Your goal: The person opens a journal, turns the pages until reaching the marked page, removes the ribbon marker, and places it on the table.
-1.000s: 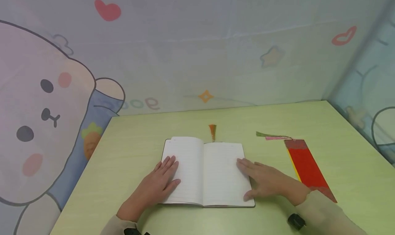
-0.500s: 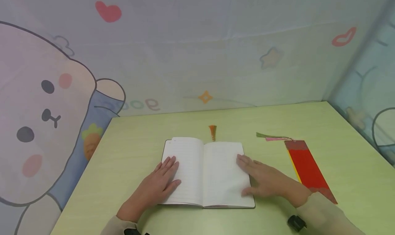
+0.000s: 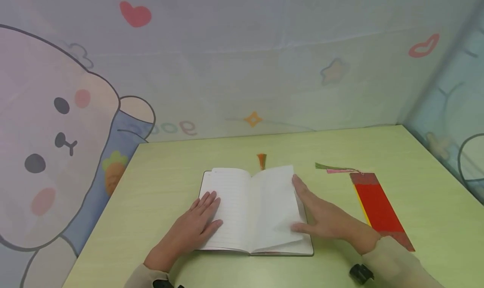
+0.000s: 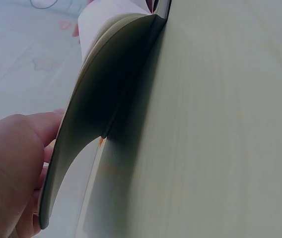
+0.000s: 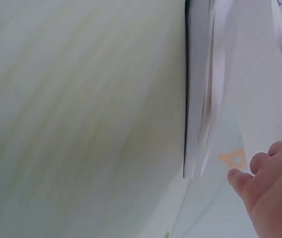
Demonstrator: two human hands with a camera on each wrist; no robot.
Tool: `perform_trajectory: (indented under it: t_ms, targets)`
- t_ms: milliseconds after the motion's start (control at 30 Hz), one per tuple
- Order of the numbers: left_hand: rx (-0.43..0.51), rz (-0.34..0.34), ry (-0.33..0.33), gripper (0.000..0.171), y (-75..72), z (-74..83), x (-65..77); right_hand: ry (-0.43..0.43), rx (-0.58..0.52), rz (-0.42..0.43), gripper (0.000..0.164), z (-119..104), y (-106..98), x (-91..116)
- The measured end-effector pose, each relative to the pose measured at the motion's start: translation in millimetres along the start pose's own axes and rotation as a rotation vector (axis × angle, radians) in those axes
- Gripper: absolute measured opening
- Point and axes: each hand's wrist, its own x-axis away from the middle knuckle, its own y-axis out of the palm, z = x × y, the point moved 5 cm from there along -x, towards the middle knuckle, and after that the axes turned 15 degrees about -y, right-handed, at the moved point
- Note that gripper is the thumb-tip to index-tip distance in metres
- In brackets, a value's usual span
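An open notebook [image 3: 232, 212] with lined white pages lies on the table. My left hand [image 3: 198, 225] rests on its left page with fingers straight. In the left wrist view, the left hand [image 4: 12, 168] is beside the raised side of the notebook cover [image 4: 116, 74]. My right hand [image 3: 325, 214] is at the outer edge of a raised right-hand page [image 3: 274, 204], fingers extended and thumb overlapping the page. In the right wrist view, the right hand's [image 5: 280, 183] fingertips are right at this page [image 5: 257, 74], over the page stack [image 5: 200, 89]. An orange-green tassel [image 3: 262, 161] shows beyond the notebook's top.
A red bookmark-like strip [image 3: 382, 208] with a yellow edge lies on the table right of the notebook, beside my right forearm. Its green and pink tassels [image 3: 336, 168] stretch left. The pale green table [image 3: 170, 162] meets a printed cloth backdrop [image 3: 227, 69] behind.
The right-hand page has lifted, its outer edge curving up and leftward. My right hand's fingertips have risen with that edge. My left hand stays on the left page.
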Motion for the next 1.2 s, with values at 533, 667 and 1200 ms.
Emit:
perform_trajectory:
  t_ms: [533, 667, 1200]
  targets:
    - [0.004, 0.004, -0.005, 0.058, 0.5, 0.4, 0.8, -0.157, -0.1, 0.09, 0.081, -19.1, -2.8, -27.6]
    - [0.007, 0.0, -0.011, 0.058, -0.5, 0.4, 1.4, -0.129, -0.103, 0.089, 0.082, -24.4, -3.1, -37.3]
    - [0.005, 0.046, 0.053, 0.058, -1.3, -1.4, 3.9, -0.145, -0.117, 0.099, 0.095, -40.9, 10.4, -72.2]
